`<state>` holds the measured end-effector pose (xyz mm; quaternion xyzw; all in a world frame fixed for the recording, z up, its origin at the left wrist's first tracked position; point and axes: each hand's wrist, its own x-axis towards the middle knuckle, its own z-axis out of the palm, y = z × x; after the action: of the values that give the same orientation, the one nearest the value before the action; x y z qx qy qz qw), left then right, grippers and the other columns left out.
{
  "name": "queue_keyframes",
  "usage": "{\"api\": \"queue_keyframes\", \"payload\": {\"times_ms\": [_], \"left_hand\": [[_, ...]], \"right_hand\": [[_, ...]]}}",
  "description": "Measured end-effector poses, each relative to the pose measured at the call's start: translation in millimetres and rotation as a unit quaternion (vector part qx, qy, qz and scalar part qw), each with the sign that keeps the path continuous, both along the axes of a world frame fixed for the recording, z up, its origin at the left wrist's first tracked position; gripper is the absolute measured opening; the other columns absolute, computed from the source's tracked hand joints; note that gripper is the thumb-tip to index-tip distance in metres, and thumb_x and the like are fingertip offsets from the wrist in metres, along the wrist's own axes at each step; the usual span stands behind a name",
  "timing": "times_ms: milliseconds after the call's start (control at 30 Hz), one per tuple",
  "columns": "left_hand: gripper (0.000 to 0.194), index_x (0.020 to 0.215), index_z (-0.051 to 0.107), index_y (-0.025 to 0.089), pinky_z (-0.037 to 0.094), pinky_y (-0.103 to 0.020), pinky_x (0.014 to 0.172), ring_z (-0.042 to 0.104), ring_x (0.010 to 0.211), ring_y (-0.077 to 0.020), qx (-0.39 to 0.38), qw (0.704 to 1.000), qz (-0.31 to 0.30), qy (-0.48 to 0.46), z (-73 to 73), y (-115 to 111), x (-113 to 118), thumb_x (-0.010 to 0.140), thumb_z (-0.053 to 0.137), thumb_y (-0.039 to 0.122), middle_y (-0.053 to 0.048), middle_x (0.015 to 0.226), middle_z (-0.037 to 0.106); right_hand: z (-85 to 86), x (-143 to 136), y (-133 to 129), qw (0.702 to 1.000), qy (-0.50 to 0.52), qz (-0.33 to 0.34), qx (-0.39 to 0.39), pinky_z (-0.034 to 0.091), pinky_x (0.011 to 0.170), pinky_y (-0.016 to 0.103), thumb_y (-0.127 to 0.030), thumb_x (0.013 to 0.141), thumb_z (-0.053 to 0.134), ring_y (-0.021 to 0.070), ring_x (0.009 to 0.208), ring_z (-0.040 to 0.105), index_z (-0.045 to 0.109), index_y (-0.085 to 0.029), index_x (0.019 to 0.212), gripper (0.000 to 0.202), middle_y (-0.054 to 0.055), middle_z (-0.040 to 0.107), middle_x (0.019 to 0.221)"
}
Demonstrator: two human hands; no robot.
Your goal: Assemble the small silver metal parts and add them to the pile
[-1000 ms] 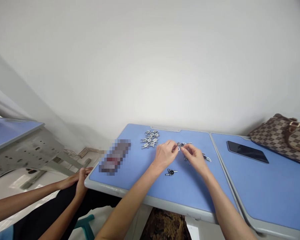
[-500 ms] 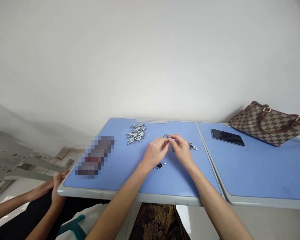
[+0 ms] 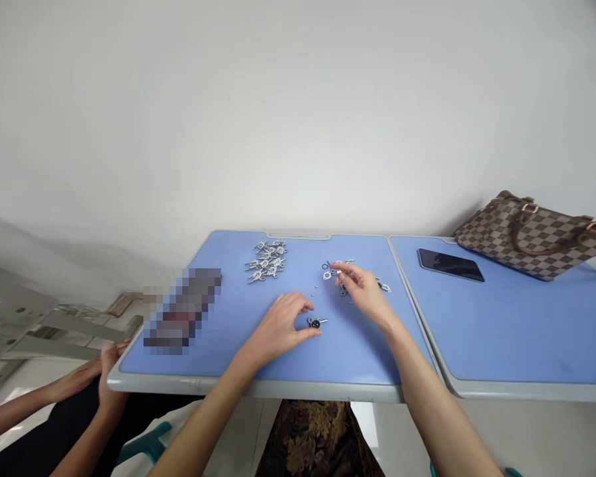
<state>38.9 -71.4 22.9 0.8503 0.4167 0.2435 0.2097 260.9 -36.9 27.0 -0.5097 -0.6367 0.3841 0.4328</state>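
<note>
My left hand (image 3: 283, 326) is open over the blue table (image 3: 228, 331), its thumb and fingers spread beside a small black and silver metal piece (image 3: 316, 324). Over a loose group of small metal parts (image 3: 326, 275) is my right hand (image 3: 360, 290), thumb and fingertips close together; whatever they hold is too small to name. Part of that group is hidden behind this hand. Farther left lies a pile of silver metal pieces (image 3: 268, 262). A few tiny bits lie between my hands.
On the right-hand table are a dark phone (image 3: 451, 264) and a checkered handbag (image 3: 536, 238). A blurred-out object (image 3: 183, 311) lies at the left. Another person's hands (image 3: 104, 371) rest by the table's left corner.
My hands have come apart. The left one has moved down and left to the black and silver piece and opened; the right one has moved slightly right.
</note>
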Motion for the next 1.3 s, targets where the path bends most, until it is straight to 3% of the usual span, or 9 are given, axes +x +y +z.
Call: {"api": "queue_keyframes", "payload": {"times_ms": [67,167,300,533,900,1300], "left_hand": [[0.030,0.096,0.057,0.021,0.043,-0.035,0.083,0.057,0.091,-0.0210,-0.003,0.999,-0.011,0.036,-6.5,-3.4,-2.0,0.077,0.075,0.036,-0.001,0.098,0.061],[0.020,0.095,0.057,0.021,0.042,-0.036,0.087,0.056,0.095,-0.0214,-0.008,0.999,-0.029,0.045,-13.3,-1.5,-1.3,0.083,0.070,0.030,-0.002,0.101,0.060],[0.013,0.098,0.060,0.023,0.040,-0.036,0.094,0.056,0.102,-0.0207,-0.041,0.998,-0.041,0.015,-15.4,2.9,-3.3,0.086,0.065,0.022,-0.002,0.104,0.060],[0.007,0.091,0.058,0.022,0.037,-0.039,0.098,0.055,0.102,-0.0210,-0.091,0.995,-0.039,0.008,-15.2,3.0,-5.8,0.087,0.062,0.025,-0.002,0.102,0.060],[0.009,0.091,0.056,0.022,0.036,-0.038,0.096,0.055,0.099,-0.0201,-0.096,0.995,-0.025,0.005,-16.9,2.7,-4.2,0.086,0.062,0.023,0.000,0.099,0.060],[0.004,0.084,0.058,0.020,0.041,-0.032,0.082,0.057,0.087,-0.0180,-0.056,0.998,-0.015,-0.006,-19.0,4.0,-0.8,0.083,0.057,0.016,0.000,0.090,0.063]], "right_hand": [[2.9,0.9,-4.4,0.998,-0.040,0.055,-0.001,0.041,0.062,0.026,-0.029,0.091,0.049,0.0138,0.065,0.053,0.062,-0.023,0.117,0.030,0.000,0.066,0.079],[8.4,-0.2,-11.8,0.988,-0.104,0.110,-0.008,0.042,0.066,0.026,-0.023,0.089,0.052,0.0138,0.069,0.057,0.063,-0.022,0.107,0.021,-0.001,0.068,0.079],[18.0,-5.6,-21.5,0.970,-0.198,0.137,-0.012,0.038,0.063,0.024,-0.020,0.087,0.056,0.0125,0.064,0.055,0.067,-0.021,0.089,0.012,-0.003,0.064,0.070],[20.6,-23.8,-34.2,0.946,-0.255,0.197,0.027,0.036,0.064,0.023,-0.012,0.087,0.054,0.0121,0.066,0.056,0.069,-0.020,0.088,0.017,0.000,0.068,0.078],[13.8,-29.2,-36.0,0.910,-0.360,0.191,0.073,0.033,0.064,0.024,-0.013,0.089,0.054,0.0140,0.073,0.061,0.067,-0.018,0.088,0.014,0.004,0.070,0.090],[10.9,-41.0,-42.2,0.885,-0.437,0.152,0.041,0.023,0.055,0.029,-0.026,0.091,0.053,0.0172,0.061,0.062,0.069,-0.021,0.080,0.020,0.004,0.071,0.070]]}}
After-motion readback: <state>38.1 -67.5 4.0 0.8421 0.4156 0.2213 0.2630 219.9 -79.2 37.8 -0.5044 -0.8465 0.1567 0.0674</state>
